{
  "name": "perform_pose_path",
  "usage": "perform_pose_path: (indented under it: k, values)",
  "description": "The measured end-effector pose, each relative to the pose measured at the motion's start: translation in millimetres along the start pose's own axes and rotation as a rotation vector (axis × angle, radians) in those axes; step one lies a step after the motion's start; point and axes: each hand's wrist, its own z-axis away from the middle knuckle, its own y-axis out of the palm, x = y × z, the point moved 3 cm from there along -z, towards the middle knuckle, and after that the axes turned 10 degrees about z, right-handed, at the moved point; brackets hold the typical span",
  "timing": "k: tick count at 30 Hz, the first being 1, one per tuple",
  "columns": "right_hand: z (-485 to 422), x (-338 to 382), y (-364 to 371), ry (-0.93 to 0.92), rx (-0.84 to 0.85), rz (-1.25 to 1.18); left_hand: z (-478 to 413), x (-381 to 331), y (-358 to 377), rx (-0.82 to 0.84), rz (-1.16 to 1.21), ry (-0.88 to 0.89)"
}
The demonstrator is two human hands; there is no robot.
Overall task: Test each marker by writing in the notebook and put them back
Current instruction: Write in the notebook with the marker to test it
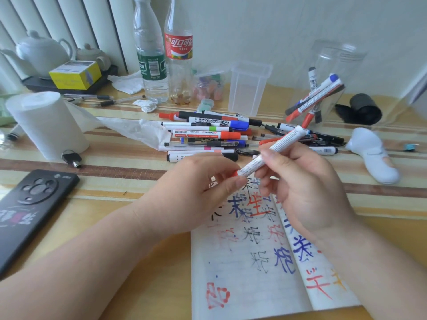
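A white marker (277, 145) with a red cap end is held slanted above the open notebook (249, 262), whose pages carry red, blue and black scribbles. My right hand (305, 188) grips the marker's barrel, and my left hand (198, 190) pinches its red cap end at the lower left. A loose pile of markers (208, 132) lies on the table behind my hands. A clear jar (323, 93) lying tilted at the back right holds several more markers.
A black phone (30, 204) lies at the left, with keys (71, 158) and a paper roll (46, 125) beyond it. Two plastic bottles (166, 54) and a clear tub (249, 86) stand at the back. A white object (374, 155) and a black roll (362, 109) lie at the right.
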Motion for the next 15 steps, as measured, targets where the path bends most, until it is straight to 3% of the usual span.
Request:
perform_pose_path:
  k: [5, 15]
  values:
    - [-3, 3, -8, -0.162, -0.110, 0.193, -1, 4, -9, -0.096, -0.110, -0.021]
    - [-4, 8, -7, -0.232, -0.227, 0.063, 0, -7, -3, -0.082, -0.110, 0.127]
